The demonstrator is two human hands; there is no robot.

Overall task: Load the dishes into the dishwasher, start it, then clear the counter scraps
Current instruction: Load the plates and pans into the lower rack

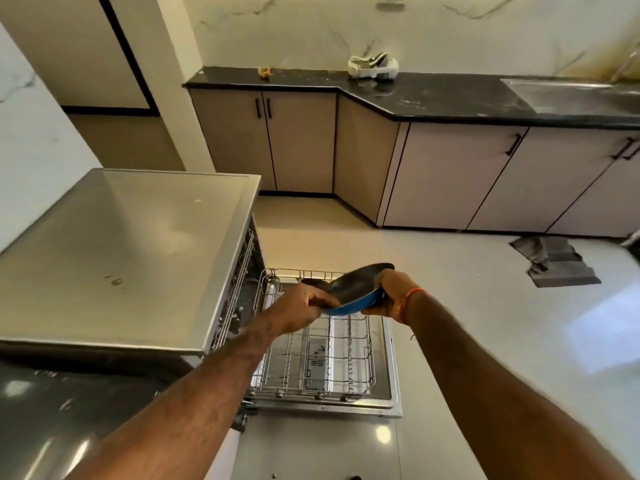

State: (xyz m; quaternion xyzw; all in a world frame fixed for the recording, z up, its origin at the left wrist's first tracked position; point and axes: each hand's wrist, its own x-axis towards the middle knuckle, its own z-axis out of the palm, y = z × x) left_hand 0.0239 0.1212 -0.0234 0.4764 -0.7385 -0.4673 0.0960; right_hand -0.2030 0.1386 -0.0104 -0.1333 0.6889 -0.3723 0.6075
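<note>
Now, the scene: a kitchen seen from above, both arms reaching forward from the bottom of the frame toward its centre.
Pan: a dark-lined pan with a blue outside [356, 289] is held tilted in the air at the centre of the frame, above the pulled-out rack.
Left hand: the left hand [304, 306] grips the pan's lower left rim, fingers curled round the edge.
Right hand: the right hand [389, 296] holds the pan's right side, thumb over the rim and fingers curled underneath; an orange thread [410, 299] circles the wrist.
Rack: a white wire rack [311, 362] sits drawn out over the lowered door, below the hands at lower centre; no dish shows in the part in view.
Dishwasher: the dishwasher [121, 258] fills the left of the frame with its steel top; its door [393, 375] lies open and flat under the rack.
Table: a black table [433, 98] runs along the top of the frame over beige cabinets [301, 143].
Scrap: a small yellowish scrap [266, 73] lies on the table at upper centre-left.
Headset: a white strapped device [372, 67] rests on the table at upper centre.
Sink: a steel sink [571, 93] is set into the table at upper right.
Floor: a grey cloth [554, 261] lies crumpled on the pale floor at right.
</note>
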